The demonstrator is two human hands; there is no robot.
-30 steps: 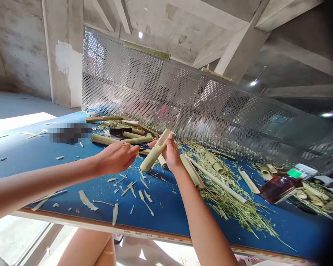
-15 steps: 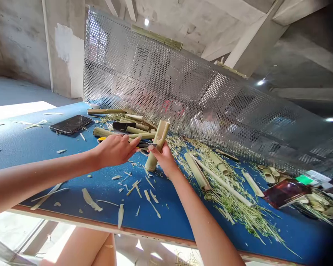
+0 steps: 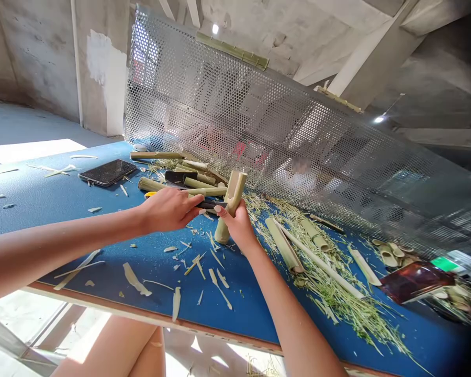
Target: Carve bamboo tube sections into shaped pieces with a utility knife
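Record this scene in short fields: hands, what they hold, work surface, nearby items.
left hand: holds a yellow-handled knife, dark blade toward the bamboo
right hand: grips a notched bamboo section
work surface: blue table, strewn with bamboo shavings
nearby: smartphone, bamboo lengths, perforated metal screen

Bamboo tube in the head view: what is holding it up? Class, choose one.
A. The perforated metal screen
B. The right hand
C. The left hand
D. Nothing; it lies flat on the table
B. The right hand wraps around the lower part of the bamboo tube, while the left hand is to its left, not on it.
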